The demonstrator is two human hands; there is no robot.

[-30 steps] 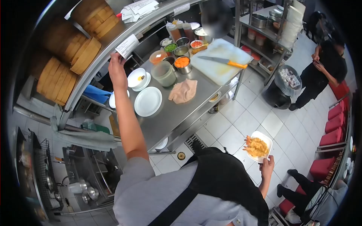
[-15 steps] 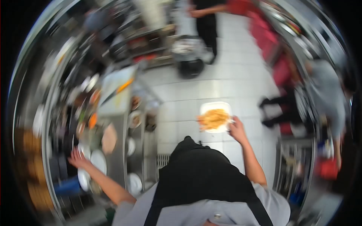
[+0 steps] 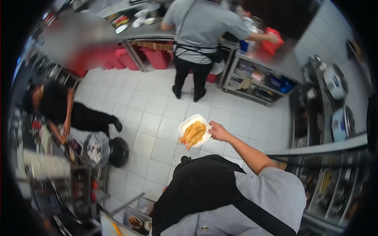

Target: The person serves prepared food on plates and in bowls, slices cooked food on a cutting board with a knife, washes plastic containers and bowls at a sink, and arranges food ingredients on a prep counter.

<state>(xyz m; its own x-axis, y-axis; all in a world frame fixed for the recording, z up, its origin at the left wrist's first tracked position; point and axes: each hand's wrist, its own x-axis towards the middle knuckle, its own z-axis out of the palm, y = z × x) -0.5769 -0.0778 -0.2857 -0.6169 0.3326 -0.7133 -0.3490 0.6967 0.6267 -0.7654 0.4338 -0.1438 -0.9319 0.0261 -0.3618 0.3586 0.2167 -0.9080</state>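
right hand (image 3: 217,131) pinches the white dish (image 3: 186,126) by its right edge.

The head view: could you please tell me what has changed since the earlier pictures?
The view has turned right: the cutting board now sits at the lower left edge, the co-worker in grey at the top middle. The left hand has come away from the paper slip and can't be made out now. The right hand still holds the white dish of fried food.
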